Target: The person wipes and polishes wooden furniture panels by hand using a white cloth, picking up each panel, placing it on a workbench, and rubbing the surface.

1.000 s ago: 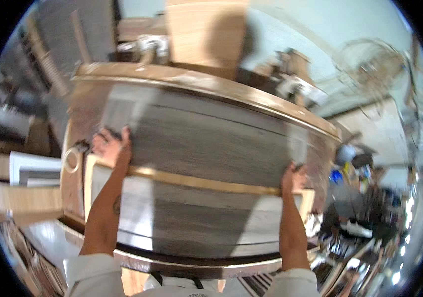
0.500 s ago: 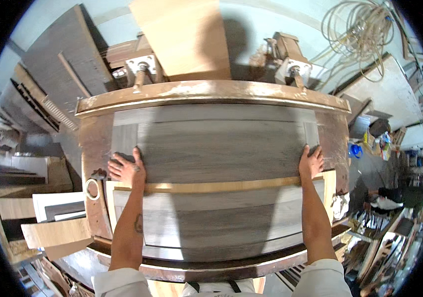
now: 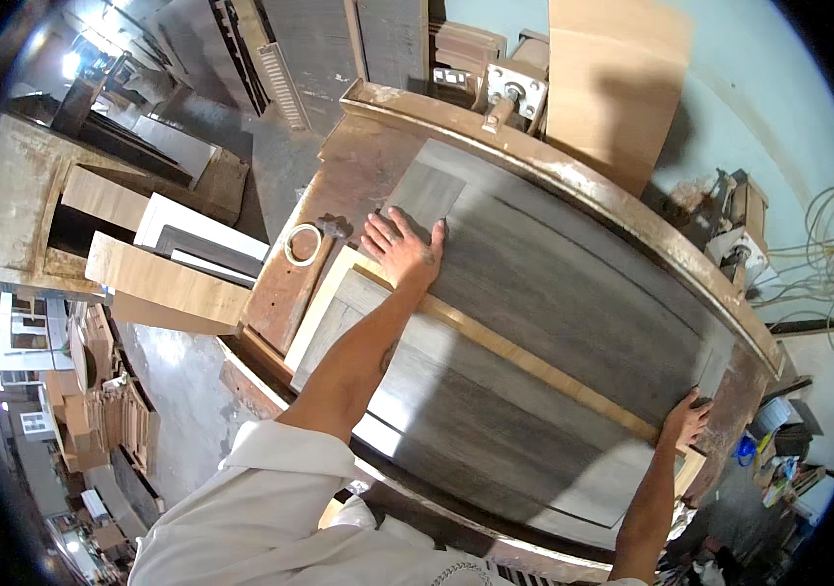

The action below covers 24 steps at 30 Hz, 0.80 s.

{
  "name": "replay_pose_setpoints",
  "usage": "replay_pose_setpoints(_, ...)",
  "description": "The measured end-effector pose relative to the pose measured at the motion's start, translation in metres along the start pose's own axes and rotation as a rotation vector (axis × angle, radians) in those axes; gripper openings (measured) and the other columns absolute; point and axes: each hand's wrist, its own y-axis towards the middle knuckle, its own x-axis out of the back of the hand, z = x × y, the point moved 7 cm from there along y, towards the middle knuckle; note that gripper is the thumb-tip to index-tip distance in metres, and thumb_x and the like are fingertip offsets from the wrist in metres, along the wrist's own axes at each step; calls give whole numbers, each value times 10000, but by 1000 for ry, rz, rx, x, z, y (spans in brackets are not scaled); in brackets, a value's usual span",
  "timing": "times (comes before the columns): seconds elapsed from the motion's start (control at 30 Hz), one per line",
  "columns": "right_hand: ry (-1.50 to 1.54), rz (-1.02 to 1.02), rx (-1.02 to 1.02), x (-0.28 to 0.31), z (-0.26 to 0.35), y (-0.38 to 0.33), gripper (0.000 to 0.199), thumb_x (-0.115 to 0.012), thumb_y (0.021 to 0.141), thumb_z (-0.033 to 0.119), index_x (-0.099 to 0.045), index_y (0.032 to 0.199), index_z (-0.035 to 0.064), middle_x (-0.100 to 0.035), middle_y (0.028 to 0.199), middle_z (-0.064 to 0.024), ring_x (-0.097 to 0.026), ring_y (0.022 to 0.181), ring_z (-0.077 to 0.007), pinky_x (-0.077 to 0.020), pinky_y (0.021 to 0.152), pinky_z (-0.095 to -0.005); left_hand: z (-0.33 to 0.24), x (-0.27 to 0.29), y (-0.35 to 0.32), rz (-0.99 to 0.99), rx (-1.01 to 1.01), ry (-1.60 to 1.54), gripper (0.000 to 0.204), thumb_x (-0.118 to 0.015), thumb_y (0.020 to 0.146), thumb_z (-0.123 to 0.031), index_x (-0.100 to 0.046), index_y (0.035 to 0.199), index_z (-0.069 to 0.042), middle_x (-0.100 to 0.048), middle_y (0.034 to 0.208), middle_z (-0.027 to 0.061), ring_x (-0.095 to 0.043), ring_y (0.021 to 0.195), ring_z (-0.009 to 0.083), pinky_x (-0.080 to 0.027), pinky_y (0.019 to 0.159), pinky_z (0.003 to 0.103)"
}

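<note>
A grey wood-grain panel (image 3: 554, 283) lies flat on the brown bed of a clamping bench (image 3: 290, 293), near its raised far rail (image 3: 573, 156). A second grey panel (image 3: 495, 420) lies on the near side, with a bare-wood strip (image 3: 534, 356) showing between the two. My left hand (image 3: 404, 246) rests open, fingers spread, on the left end of the far panel. At that panel's right end, my right hand (image 3: 686, 422) lies over the near corner with its fingers stretched out. Neither hand grips anything visible.
Left of the panels, a hammer (image 3: 335, 228) lies beside a pale ring (image 3: 302, 245) on the bed. Boards (image 3: 168, 273) stick out beyond the bench's left edge. Behind the far rail are metal screw clamps (image 3: 515, 93) and a leaning plywood sheet (image 3: 612, 88). Coiled hose (image 3: 832, 234) hangs at right.
My view has turned left and tilted, so the bench now slants down to the right. Both hands are still on the far panel's two ends.
</note>
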Motion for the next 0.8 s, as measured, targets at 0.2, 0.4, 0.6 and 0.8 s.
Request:
replay_pose_setpoints(0.2, 2, -52, 20, -2, -1, 7, 761, -275, 874, 690, -261, 1449, 191, -282, 1471, -107, -262, 1338, -331, -232, 1043, -557, -1, 8, -8, 11, 12, -49, 899, -322, 867, -661, -162, 1438, 14, -77, 1475, 310, -6, 1391, 412, 30, 1116, 510)
replay_pose_setpoints(0.4, 12, -139, 77, 4, 4, -2, 724, -330, 888, 644, -336, 1416, 148, -381, 1411, -118, -378, 1254, -336, -292, 997, -517, 1, 6, -1, 32, 18, -63, 892, -297, 872, -661, -147, 1443, 7, -63, 1486, 289, 18, 1395, 400, 39, 1120, 504)
replay_pose_setpoints(0.6, 4, -121, 32, -10, 0, 0, 720, -338, 884, 646, -314, 1426, 172, -349, 1431, -125, -349, 1280, -346, -276, 1007, -536, 5, -3, 6, -39, -20, 42, 950, -245, 846, -728, -163, 1441, 8, -104, 1480, 294, -42, 1392, 410, 18, 1114, 507)
replay_pose_setpoints(0.8, 45, -101, 187, 5, 2, -10, 717, -324, 905, 611, -311, 1419, 110, -311, 1465, -116, -317, 1301, -372, -232, 1042, -563, -8, 4, -7, -71, -45, 119, 942, -258, 838, -736, -232, 1428, -3, -193, 1458, 296, -127, 1374, 416, -33, 1104, 521)
